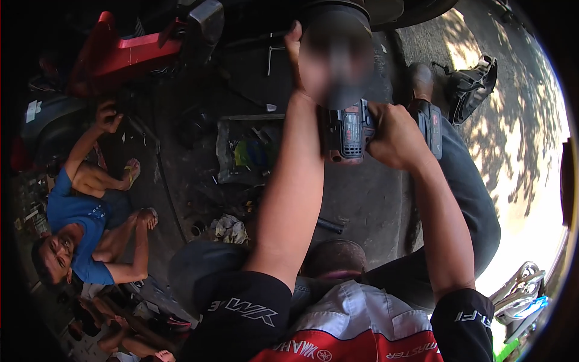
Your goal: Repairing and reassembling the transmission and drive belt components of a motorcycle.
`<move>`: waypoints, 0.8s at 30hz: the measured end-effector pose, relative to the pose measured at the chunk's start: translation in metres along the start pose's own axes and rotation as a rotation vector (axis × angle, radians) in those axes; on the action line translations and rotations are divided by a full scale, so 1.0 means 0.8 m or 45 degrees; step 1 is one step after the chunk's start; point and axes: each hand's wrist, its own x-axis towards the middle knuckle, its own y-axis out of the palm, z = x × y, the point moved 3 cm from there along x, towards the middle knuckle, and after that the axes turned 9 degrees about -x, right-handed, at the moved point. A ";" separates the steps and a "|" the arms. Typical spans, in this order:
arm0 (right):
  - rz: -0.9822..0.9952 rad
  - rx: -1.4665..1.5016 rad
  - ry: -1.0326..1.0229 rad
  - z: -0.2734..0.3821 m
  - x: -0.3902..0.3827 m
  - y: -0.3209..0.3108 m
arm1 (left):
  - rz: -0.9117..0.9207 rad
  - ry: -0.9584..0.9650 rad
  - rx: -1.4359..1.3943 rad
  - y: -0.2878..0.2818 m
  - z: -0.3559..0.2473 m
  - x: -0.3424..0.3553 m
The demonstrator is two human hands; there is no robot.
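Note:
My right hand [395,136] is closed round the handle of a cordless impact wrench [347,136], dark with reddish trim. Its battery pack [429,127] sticks out to the right of my wrist. The tool's front end points away from me into a blurred patch. My left hand [297,63] reaches up beside a round dark part [341,15] at the top. One digit stretches upward along that part's left side; the remaining fingers are lost in the blur. Whether the left hand grips the part or only rests against it cannot be made out.
A tray [222,148] with tools lies left of my left forearm. Nearby are a crumpled rag [229,229], a dark bar [330,225] and a thin metal rod [269,60]. A person in blue [90,223] sits left, near red bodywork [129,57]. A black bag [473,87] lies right.

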 end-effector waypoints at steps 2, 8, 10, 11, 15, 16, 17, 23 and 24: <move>-0.043 -0.052 -0.023 -0.001 0.001 -0.002 | 0.013 -0.001 -0.007 0.001 0.003 0.003; -0.058 -0.199 0.029 0.003 0.000 -0.004 | 0.012 0.058 0.144 -0.010 -0.009 0.003; -0.045 -0.189 0.030 0.003 0.001 -0.005 | 0.179 -0.035 -0.031 -0.006 -0.017 0.003; -0.050 -0.183 0.024 0.003 0.002 -0.005 | 0.179 -0.038 -0.030 -0.004 -0.017 0.003; -0.079 -0.160 0.010 0.003 -0.001 -0.004 | 0.063 -0.014 0.084 0.000 -0.016 0.001; -0.080 -0.160 0.008 0.003 -0.001 -0.005 | 0.102 -0.008 0.095 0.002 -0.018 0.001; -0.077 -0.159 0.011 0.004 -0.002 -0.005 | 0.104 -0.006 0.097 0.003 -0.018 0.001; -0.114 -0.127 -0.009 0.001 -0.003 -0.004 | 0.036 0.075 0.224 -0.002 -0.007 0.005; -0.143 -0.107 -0.013 0.001 -0.001 -0.004 | 0.042 0.058 0.186 -0.001 -0.008 0.004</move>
